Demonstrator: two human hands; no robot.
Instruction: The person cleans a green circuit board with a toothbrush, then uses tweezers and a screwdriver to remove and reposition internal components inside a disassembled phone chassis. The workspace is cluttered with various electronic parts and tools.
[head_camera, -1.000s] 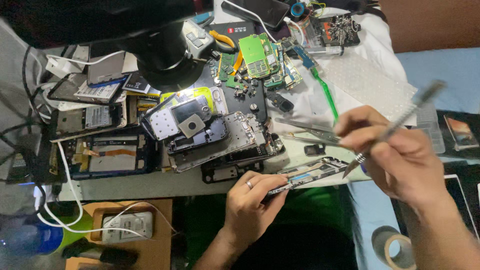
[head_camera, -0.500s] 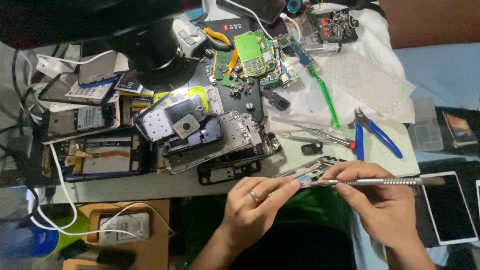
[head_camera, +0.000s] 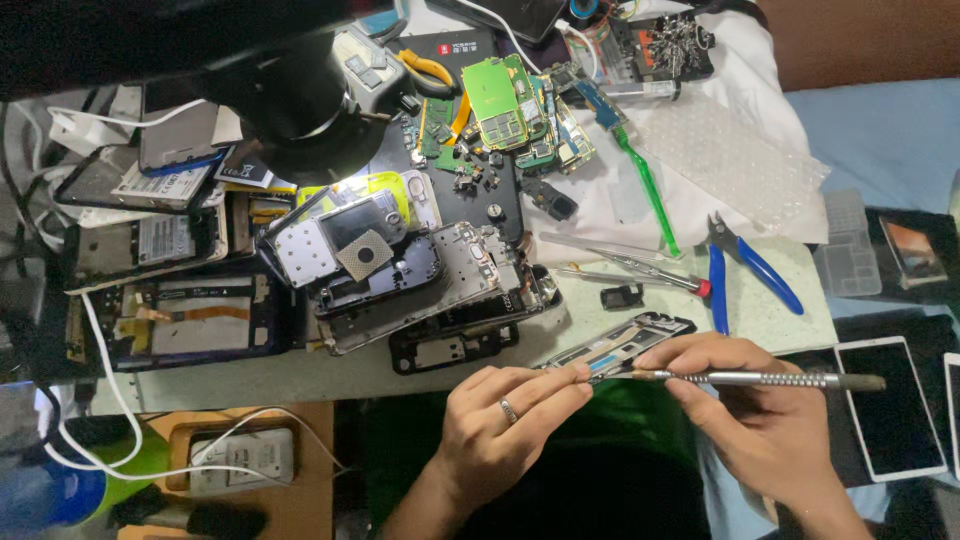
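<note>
**Tool tip on a phone frame**

Phone frame, a thin dark piece with cut-outs, held at the near edge of the counter, a little right of the middle and partly out over that edge. Left hand, with a ring on one finger, pinching the left end of the frame, fingers closed on it. Right hand clenched around a slim metal screwdriver with a knurled handle. Held almost level, tip pointing left and meeting the frame just beside the left fingertips. Cannot tell whether the tip sits in a screw or under a small part: too small to see.

Judged from this: fine work on one spot of the frame, in the middle of the step and not at its end. Needed for the next move: a steady pinch from the left, light pressure from the right, and the tip kept on its spot, because of the thin and partly hanging frame.

Just beyond the frame: tweezers, blue-handled pliers and a small black part. Farther left, a pile of opened phones under a dark lamp head. Far side: green circuit boards and a green toothbrush. At the right, well apart, a white-rimmed screen.
</note>
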